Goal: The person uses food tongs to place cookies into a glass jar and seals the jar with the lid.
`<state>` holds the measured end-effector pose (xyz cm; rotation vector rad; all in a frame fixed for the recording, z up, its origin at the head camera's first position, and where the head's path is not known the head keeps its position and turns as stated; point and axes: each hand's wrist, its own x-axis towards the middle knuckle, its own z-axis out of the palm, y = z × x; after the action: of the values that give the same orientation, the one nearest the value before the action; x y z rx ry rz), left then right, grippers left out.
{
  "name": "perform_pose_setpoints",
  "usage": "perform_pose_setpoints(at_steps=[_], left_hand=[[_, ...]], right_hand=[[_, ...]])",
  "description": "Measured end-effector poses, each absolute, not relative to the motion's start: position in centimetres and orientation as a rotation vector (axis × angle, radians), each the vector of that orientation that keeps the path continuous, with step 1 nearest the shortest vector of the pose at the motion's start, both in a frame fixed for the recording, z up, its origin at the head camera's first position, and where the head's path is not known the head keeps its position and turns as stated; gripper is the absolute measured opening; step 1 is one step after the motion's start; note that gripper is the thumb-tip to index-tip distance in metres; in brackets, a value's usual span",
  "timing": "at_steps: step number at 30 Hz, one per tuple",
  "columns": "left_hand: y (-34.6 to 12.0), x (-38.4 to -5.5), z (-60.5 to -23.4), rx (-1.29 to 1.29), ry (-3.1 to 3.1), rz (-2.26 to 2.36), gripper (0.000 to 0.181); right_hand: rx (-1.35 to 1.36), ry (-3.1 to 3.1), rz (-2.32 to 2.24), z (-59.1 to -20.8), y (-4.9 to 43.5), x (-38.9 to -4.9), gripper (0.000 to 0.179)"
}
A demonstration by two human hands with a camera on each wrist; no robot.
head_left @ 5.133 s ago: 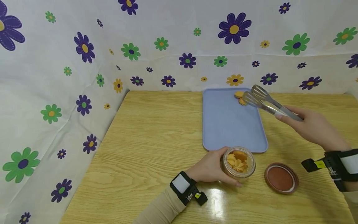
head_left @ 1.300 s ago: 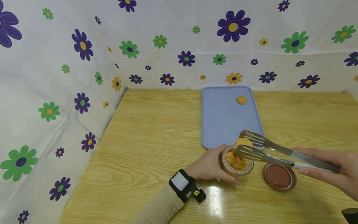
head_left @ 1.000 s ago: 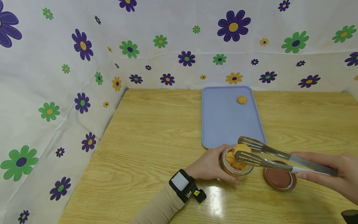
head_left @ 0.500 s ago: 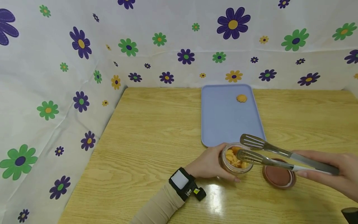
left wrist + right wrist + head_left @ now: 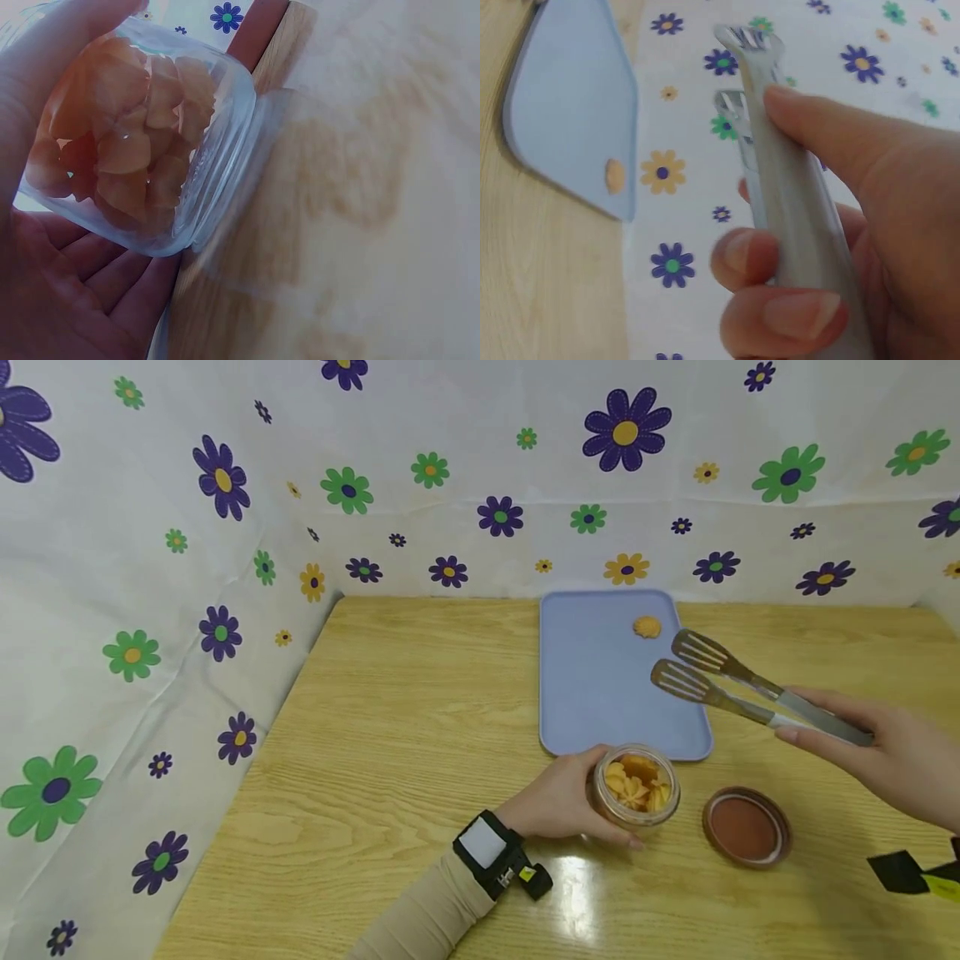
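Note:
In the head view my left hand grips a clear glass jar with several ridged yellow cookies inside. The left wrist view shows the jar's clear wall between thumb and fingers, with cookies stacked behind it. My right hand holds grey-handled metal tongs, their slotted ends spread apart with nothing between them. Those ends hover over the right side of a blue tray. One swirled cookie lies near the tray's back right corner, just left of the tongs' ends.
A brown-red jar lid lies inner side up on the wooden table, right of the jar. Behind and to the left, a white flowered cloth hangs at the table's edges.
A cookie held in the tongs has been lowered into the jar and let go. Earlier, two cookies lay on the tray; now one does. The tongs have moved back up over the tray.

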<state>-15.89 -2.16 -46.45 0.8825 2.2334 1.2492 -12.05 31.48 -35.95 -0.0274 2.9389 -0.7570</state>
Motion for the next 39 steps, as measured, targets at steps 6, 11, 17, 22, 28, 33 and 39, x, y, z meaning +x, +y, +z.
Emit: perform_pose_setpoints(at_steps=[6,11,17,22,28,33,39], left_hand=[[-2.1,-15.7,-46.6,0.886,2.213,1.259,0.096],[-2.1,-15.6,-46.5,0.896,2.221,1.257,0.095],[-2.0,-15.6,-46.4,0.897,2.226,1.255,0.093],[-2.1,-15.7,-46.4,0.891,2.226,1.248,0.093],[-2.2,-15.7,-46.4,0.88,2.211,1.256,0.094],[-2.2,-15.8,-46.4,0.883,2.21,1.26,0.093],[-2.3,-15.9,-46.4,0.876,2.202,1.265,0.092]], right_hand=[[0.008,2.908,-0.733,-36.4,31.4,-16.3,0.091],[0.017,2.924,-0.713,-37.2,31.0,-19.6,0.099],[-0.01,2.925,-0.678,-38.9,30.9,-22.5,0.099],[-0.002,2.904,-0.707,-40.7,30.5,-23.9,0.096],[0.064,2.849,-0.748,-41.8,29.6,-24.4,0.097],[0.067,2.863,-0.715,-42.4,29.1,-24.5,0.094],[0.079,2.873,-0.722,-42.8,28.6,-24.4,0.091]])
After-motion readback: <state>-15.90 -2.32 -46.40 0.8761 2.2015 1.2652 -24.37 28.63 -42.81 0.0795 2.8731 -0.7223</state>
